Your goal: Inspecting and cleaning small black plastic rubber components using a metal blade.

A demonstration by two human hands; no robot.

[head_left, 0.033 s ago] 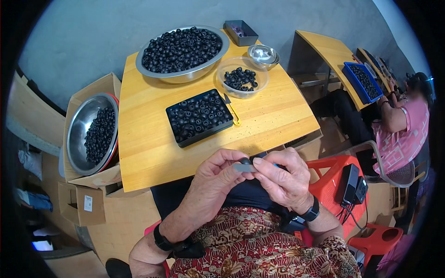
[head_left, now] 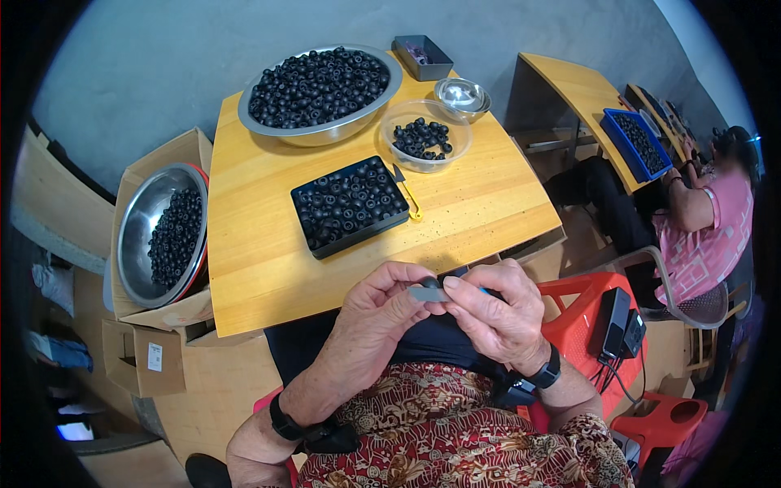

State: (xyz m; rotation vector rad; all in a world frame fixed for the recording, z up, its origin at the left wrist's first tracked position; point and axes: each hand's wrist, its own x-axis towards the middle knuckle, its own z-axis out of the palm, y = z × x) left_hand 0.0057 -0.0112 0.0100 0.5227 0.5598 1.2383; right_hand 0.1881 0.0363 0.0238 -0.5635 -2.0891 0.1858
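Above my lap, just off the near edge of the yellow tabletop (head_left: pixel 260 220), my left hand (head_left: pixel 390 305) pinches a small black rounded piece (head_left: pixel 429 282) between thumb and fingers, while my right hand (head_left: pixel 500 313) grips a thin, flat grey strip (head_left: pixel 431 295) across its near side. The piece looks light, hard and smooth, likely apt to roll or slip; its rounded sides seem the place to pinch. The strip appears fairly stiff, its edge perhaps sharp, best held by its right end. Similar pieces fill the black tray (head_left: pixel 362 236).
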